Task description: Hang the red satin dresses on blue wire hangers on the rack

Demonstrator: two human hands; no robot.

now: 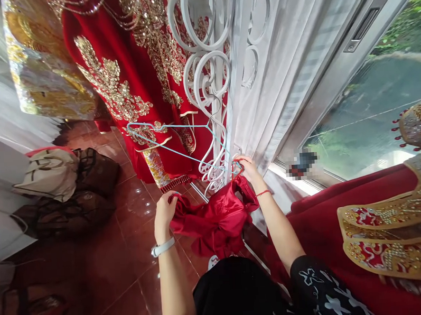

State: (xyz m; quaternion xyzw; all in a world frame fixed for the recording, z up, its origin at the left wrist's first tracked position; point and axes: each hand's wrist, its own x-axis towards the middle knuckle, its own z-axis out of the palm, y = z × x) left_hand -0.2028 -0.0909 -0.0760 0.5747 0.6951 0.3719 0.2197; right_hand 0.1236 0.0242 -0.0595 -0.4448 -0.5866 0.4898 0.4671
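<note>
My left hand [167, 210] is closed on the left edge of a shiny red satin garment [217, 216], which hangs in loose folds between my hands. My right hand [246, 168] pinches a thin red strap of it, beside the right end of a light blue wire hanger [173, 127]. By its hook the hanger hangs on a white metal rack with scrolled rings [212, 72]. Its left arm carries nothing and reaches in front of a red gown with gold beading [120, 87]. I cannot make out whether the strap is looped over the hanger's end.
White curtains [285, 43] and a sliding window [363, 96] are to the right. A red and gold embroidered costume [379, 232] stands at lower right. Cloth bags [50, 169] lie on the red tiled floor [130, 243] at left. A yellow and silver garment [44, 68] hangs at upper left.
</note>
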